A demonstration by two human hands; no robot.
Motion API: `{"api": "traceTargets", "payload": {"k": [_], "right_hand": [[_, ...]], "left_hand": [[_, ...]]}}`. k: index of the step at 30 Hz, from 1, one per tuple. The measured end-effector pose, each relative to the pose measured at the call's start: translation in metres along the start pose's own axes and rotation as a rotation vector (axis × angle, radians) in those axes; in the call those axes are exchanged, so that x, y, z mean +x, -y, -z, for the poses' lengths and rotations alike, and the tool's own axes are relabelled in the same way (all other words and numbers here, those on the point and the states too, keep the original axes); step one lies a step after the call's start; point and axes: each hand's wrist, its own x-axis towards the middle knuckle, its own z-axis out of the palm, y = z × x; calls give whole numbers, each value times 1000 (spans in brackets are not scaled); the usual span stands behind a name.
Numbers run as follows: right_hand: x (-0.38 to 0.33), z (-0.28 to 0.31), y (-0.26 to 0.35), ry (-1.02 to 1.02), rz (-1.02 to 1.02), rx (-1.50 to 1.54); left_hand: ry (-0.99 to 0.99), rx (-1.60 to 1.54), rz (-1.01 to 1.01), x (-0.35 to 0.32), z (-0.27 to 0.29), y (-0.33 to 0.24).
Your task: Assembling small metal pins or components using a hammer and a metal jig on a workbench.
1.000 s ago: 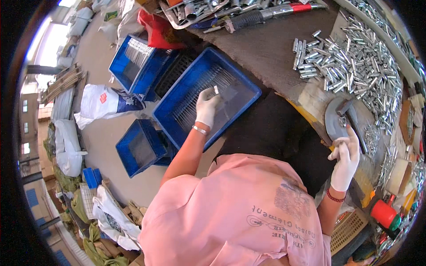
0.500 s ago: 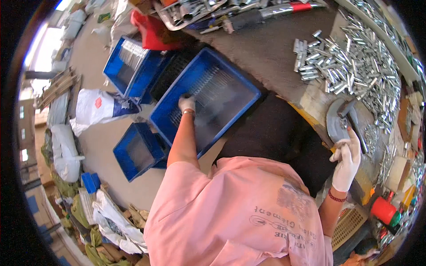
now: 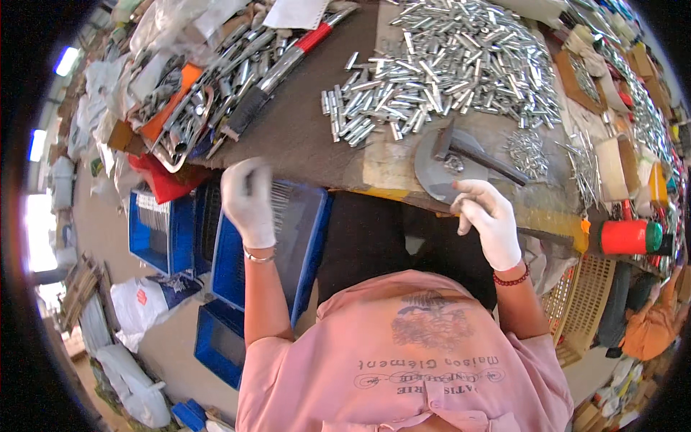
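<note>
My left hand (image 3: 248, 201), in a white glove with a dark smudge, is raised beside the bench edge and above a large blue crate (image 3: 306, 245). Motion smears its fingers, and I cannot make out whether it holds anything. Thin metal rods (image 3: 279, 205) stand in a row inside that crate. At the bench's front edge, my gloved right hand (image 3: 489, 223) has its fingers loosely bent and apart, with nothing visible between them. Just beyond it a hammer (image 3: 479, 153) lies across a round grey metal plate (image 3: 432, 173), beside some small shiny pieces (image 3: 453, 164).
A big heap of short silver metal tubes (image 3: 446, 65) covers the far bench. Small pins (image 3: 527, 153) lie right of the hammer. Long metal parts and a red-banded tube (image 3: 313, 37) are at far left. Lower down are more blue crates (image 3: 162, 248), a red spool (image 3: 625, 236) and a yellow basket (image 3: 586, 302).
My left hand has come up out of the large blue crate toward the bench edge. My body and view have turned toward the bench; my right hand's raised finger has bent inward.
</note>
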Motion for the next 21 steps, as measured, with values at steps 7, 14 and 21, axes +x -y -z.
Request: {"api": "traceTargets", "payload": {"k": [7, 14, 21], "right_hand": [[-22, 9, 11, 53, -10, -135], [-50, 60, 11, -210, 422, -626], [-47, 193, 2, -916, 244, -1367]], "left_hand": [[474, 81, -358, 26, -87, -98], [745, 170, -266, 41, -94, -103], [693, 17, -242, 35, -98, -95]]}}
